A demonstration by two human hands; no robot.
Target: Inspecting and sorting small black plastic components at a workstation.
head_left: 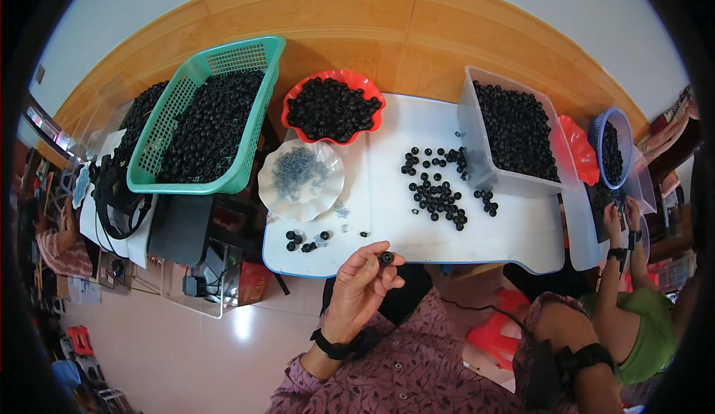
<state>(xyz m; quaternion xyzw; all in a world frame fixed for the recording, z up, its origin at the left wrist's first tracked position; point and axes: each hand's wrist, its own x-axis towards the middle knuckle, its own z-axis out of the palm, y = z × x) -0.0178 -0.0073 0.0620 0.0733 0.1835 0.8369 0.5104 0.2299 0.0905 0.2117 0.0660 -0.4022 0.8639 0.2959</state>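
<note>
Left hand: my left hand [363, 284] was raised low in the centre of the frame, fingers narrow, pinching one small black ring [386, 258] just at the near edge of the white table [521, 239].
Right hand: only my right forearm with a black wrist strap showed at the lower right; the hand was out of the frame, so I could not tell its state.
Risk of drop: I judged that the ring, held only by fingertips over the table edge, could slip and fall to the floor.
Risk of rolling: the loose black rings [436, 190] in the centre lay scattered, and a sleeve could sweep them off.
Risk of mixing: the shallow white dish [302, 179] of small grey parts stood near them.
Containers: green basket [205, 116] upper left, red bowl [333, 107] top centre, clear bin [514, 127] upper right.
Labels: I saw none on them.
</note>
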